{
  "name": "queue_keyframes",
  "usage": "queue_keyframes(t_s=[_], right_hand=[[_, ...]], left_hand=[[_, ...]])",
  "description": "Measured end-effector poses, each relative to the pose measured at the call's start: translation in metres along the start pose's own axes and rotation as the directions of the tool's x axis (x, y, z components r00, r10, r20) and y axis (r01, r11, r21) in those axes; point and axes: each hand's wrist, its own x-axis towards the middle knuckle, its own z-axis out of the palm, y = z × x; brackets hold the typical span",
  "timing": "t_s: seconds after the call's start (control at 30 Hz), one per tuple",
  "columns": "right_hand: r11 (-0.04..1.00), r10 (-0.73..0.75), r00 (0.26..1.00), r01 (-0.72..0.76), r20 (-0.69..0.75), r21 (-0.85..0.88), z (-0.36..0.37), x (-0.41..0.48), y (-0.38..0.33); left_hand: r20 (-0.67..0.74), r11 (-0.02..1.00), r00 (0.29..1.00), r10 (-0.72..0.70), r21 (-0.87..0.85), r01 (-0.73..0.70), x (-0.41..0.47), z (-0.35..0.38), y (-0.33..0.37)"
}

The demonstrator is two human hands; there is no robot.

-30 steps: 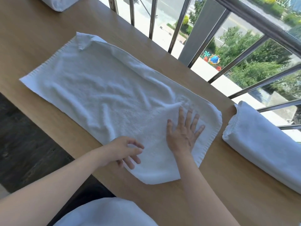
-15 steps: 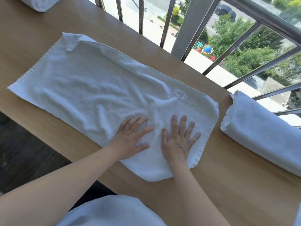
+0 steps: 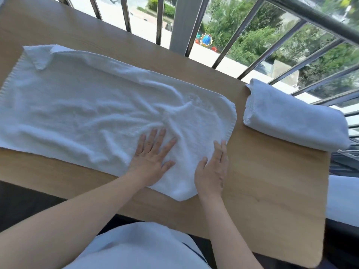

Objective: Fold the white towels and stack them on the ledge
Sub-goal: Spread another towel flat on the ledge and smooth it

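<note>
Head view: white towel (image 3: 87, 105) spread on desk (image 3: 272, 181), left hand (image 3: 151, 158) and right hand (image 3: 212, 171) both pressing flat on it, fingers straight. Soft, light, limp (wrinkles easily); I'd pinch its right-edge corners.

The person wears a white garment (image 3: 139, 249) with a thin dark stripe (image 3: 192, 250); left forearm (image 3: 77, 210) and right forearm (image 3: 223, 220) are bare.

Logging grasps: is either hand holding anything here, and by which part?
Nothing is held. The left hand lies flat, fingers spread, on the spread white terry towel; the right hand rests with straight fingers at its right edge.
</note>
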Motion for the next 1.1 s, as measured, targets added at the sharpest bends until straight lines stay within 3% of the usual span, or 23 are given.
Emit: queue_keyframes(t_s=[0.07, 0.2, 0.3, 0.37, 0.43, 0.57, 0.67, 0.87, 0.97, 1.1], right_hand=[[0.997, 0.055, 0.998, -0.055, -0.009, -0.046, -0.004, -0.006, 0.007], [0.931, 0.350, 0.937, -0.348, -0.005, -0.112, -0.021, -0.005, 0.024], [0.875, 0.434, 0.894, -0.448, -0.114, -0.182, -0.027, -0.007, 0.026], [0.895, 0.348, 0.916, -0.388, -0.199, -0.219, -0.016, -0.018, 0.010], [0.932, 0.221, 0.957, -0.263, -0.187, -0.250, 0.009, -0.035, -0.018], [0.959, 0.036, 0.997, -0.016, 0.068, -0.283, 0.077, -0.061, -0.071], [0.942, 0.029, 0.991, 0.015, 0.128, -0.335, 0.101, -0.066, -0.071], [0.936, 0.085, 0.996, -0.086, -0.016, -0.342, 0.090, -0.054, -0.061], [0.964, 0.024, 0.999, -0.035, -0.045, -0.263, 0.086, -0.017, -0.070], [0.947, -0.133, 0.989, 0.144, 0.057, -0.288, 0.086, 0.025, -0.063]], left_hand=[[0.000, 1.000, 1.000, 0.005, -0.011, -0.005, 0.000, -0.001, 0.001], [0.023, 0.995, 0.995, 0.094, 0.020, -0.094, 0.000, -0.006, -0.009], [0.053, 0.979, 0.978, 0.201, 0.011, -0.201, 0.004, -0.013, -0.027], [0.035, 0.953, 0.953, 0.301, 0.004, -0.302, 0.006, -0.021, -0.044], [-0.032, 0.926, 0.927, 0.375, 0.051, -0.373, 0.005, -0.025, -0.064], [-0.055, 0.904, 0.908, 0.414, 0.143, -0.404, 0.004, -0.026, -0.103], [-0.038, 0.854, 0.866, 0.498, 0.197, -0.482, 0.006, -0.025, -0.118], [-0.183, 0.939, 0.923, 0.339, 0.125, -0.320, 0.037, -0.042, -0.118], [-0.189, 0.932, 0.915, 0.356, 0.138, -0.334, 0.061, -0.046, -0.093], [-0.218, 0.938, 0.916, 0.337, 0.157, -0.308, 0.077, -0.036, -0.070]])
